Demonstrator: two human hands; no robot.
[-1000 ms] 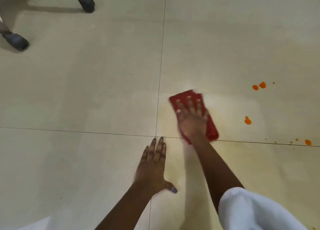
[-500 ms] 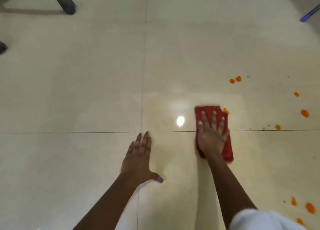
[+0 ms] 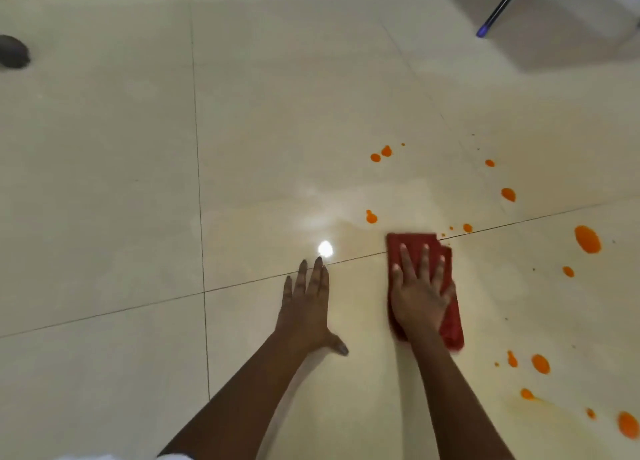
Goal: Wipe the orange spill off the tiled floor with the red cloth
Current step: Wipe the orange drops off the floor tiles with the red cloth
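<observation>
- Red cloth (image 3: 414,243) flat on tiled floor (image 3: 104,182), lying across a grout line, right of centre
- right hand (image 3: 420,297) pressed palm-down on cloth, fingers straight and slightly spread, no pinch
- left hand (image 3: 306,307) flat on bare tile just left of cloth, fingers together, thumb out, holding nothing
- orange spill (image 3: 587,239) scattered as drops beyond and right of cloth; small specks near its far right corner, biggest blob well to the right
- glare spot (image 3: 325,249) just beyond left fingertips
- dark round object (image 3: 14,51) at far left edge; blue pole (image 3: 498,7) top right
</observation>
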